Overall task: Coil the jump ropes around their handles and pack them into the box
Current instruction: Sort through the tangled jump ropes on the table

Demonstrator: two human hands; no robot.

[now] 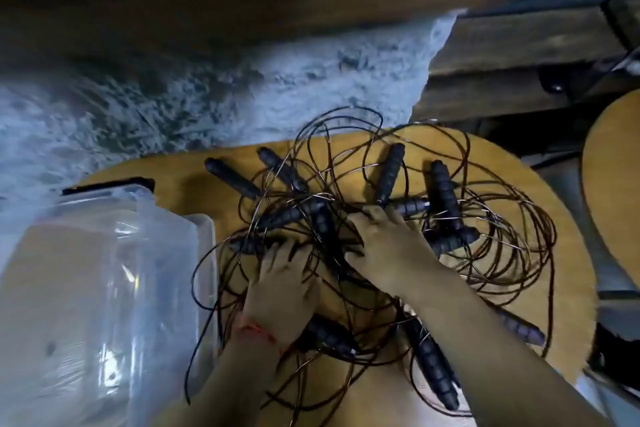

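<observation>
Round wooden bench point(169, 172) carries the lot. Clear plastic box point(104, 288) stands just left of the left hand point(280, 284). Tangled jump ropes point(325, 215) spread under and around both hands. Their black handles point(391, 170) fan out beyond the fingertips, and others lie near the wrists. Right hand point(384, 246) is palm-down on the pile, just beside the left. Fingers of both are buried in cord; cannot tell whether they grip. Red thread point(254, 329) on left wrist.

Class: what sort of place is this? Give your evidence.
Probably a room in a home: a shaggy rug lies beside a round wooden table, and a clear plastic box stands ready.
</observation>
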